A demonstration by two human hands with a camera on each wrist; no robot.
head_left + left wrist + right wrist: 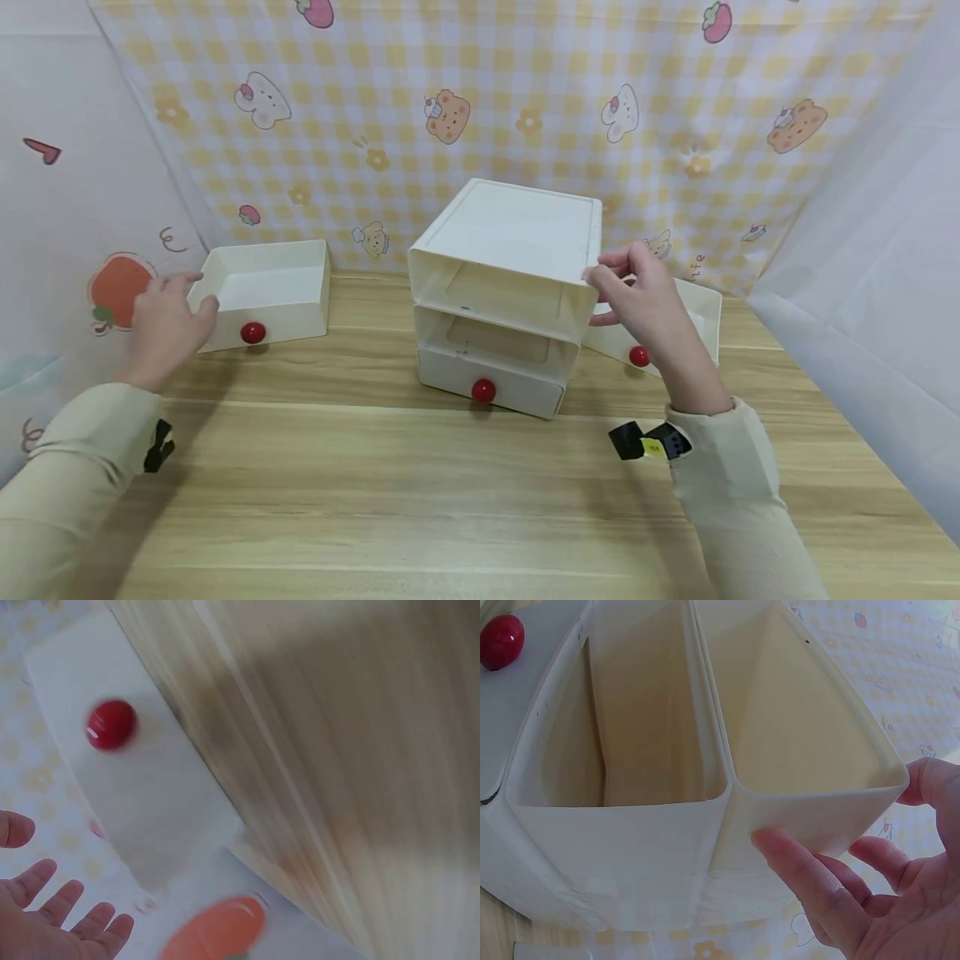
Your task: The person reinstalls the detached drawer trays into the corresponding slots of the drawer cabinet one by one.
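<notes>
A white drawer cabinet (517, 233) stands mid-table with two hollow upper slots and a closed bottom drawer (450, 372) with a red knob (483, 391). My right hand (637, 287) is at the cabinet's upper front corner. In the right wrist view, its fingertips (769, 841) touch the side wall with the fingers spread. On the left, a loose white drawer (288, 321) with a red knob (253, 332) lies on the table. Beside its left end hovers my left hand (168, 321), fingers apart and holding nothing; the left wrist view shows the fingers (64, 900) off the drawer front.
Another loose white drawer (703, 312) with a red knob (639, 356) rests right of the cabinet, partly behind my right hand. A yellow checked cloth (510, 75) hangs behind the wooden table (420, 492), with white cloth (847, 217) at both sides.
</notes>
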